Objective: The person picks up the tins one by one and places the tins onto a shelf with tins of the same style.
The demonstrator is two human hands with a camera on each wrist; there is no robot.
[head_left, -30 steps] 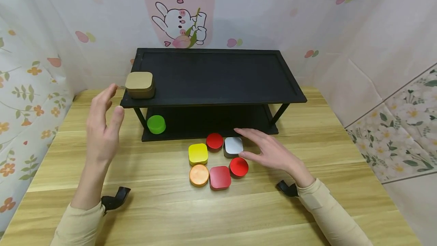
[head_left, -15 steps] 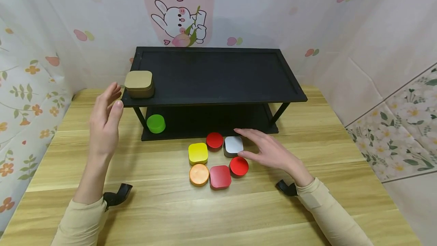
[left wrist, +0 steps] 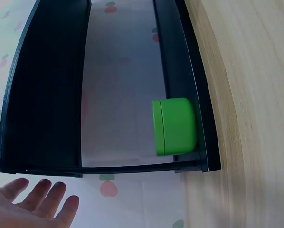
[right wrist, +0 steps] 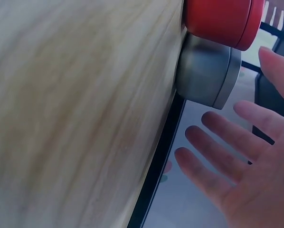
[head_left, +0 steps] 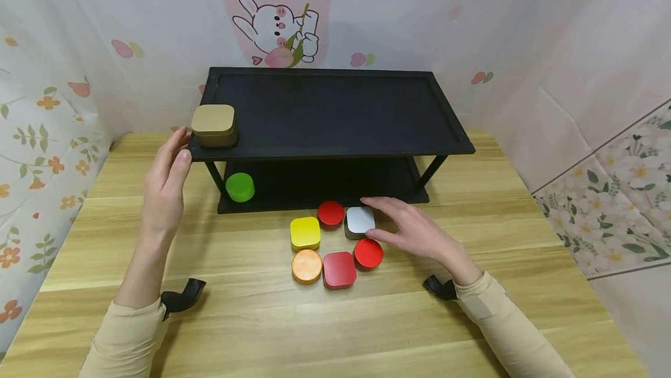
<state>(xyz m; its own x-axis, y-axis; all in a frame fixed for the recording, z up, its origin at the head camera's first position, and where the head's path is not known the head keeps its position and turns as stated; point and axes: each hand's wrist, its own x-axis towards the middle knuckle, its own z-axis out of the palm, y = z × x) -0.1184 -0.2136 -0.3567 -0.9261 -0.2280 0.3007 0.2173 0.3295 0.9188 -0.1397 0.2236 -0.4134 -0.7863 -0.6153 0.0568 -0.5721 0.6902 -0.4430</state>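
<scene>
My left hand is at the left end of a black two-tier shelf, fingertips right at its upper edge and close to a tan square tin on top. In the left wrist view its fingers are spread, holding nothing. A green round tin stands on the lower tier. My right hand hovers with extended fingers by a silver square tin; the thumb overlaps that tin's edge in the head view. The right wrist view shows its palm without anything in it, beside the silver tin and a red round tin.
On the wooden table, in front of the shelf, more tins stand close together: a yellow square one, an orange round one, a dark red square one and another red round one. A patterned cloth hangs behind.
My left hand has moved slightly right, up to the shelf's end. The right hand stays nearly still above the silver tin. The head view has shifted a little.
</scene>
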